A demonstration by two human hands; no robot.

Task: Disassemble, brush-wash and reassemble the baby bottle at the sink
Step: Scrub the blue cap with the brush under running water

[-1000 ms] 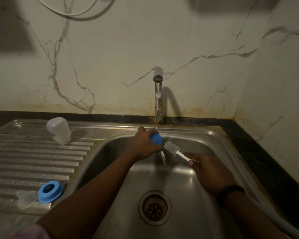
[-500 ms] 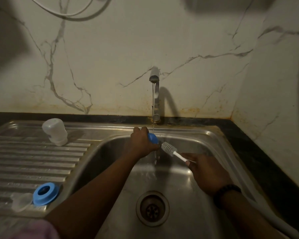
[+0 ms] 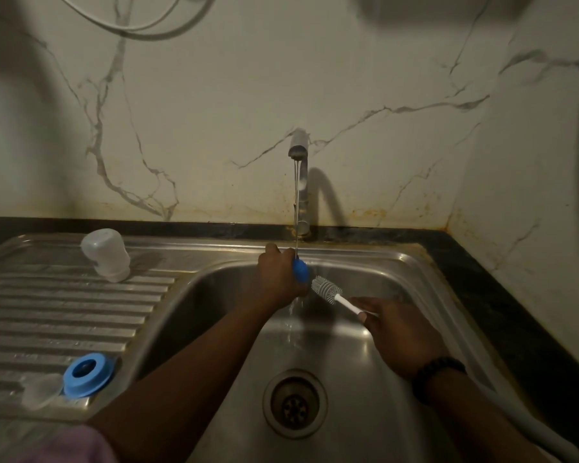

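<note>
Marble wall (image 3: pixel 214 111) behind; steel sink (image 3: pixel 365 379) w/ ribbed drainboard (image 3: pixel 64 315) at left. Tap (image 3: pixel 300 182) running, thin stream. Left hand (image 3: pixel 281 275) over basin, gripping blue-based bottle (image 3: pixel 300 269) under stream; most of it hidden by fingers. Right hand (image 3: pixel 398 335) holds white brush (image 3: pixel 331 292), bristles just beside bottle. Drainboard items: clear cap (image 3: pixel 106 255) at back, mouth down; blue ring (image 3: pixel 87 374) and clear teat (image 3: pixel 41 392) at front, touching.
</note>
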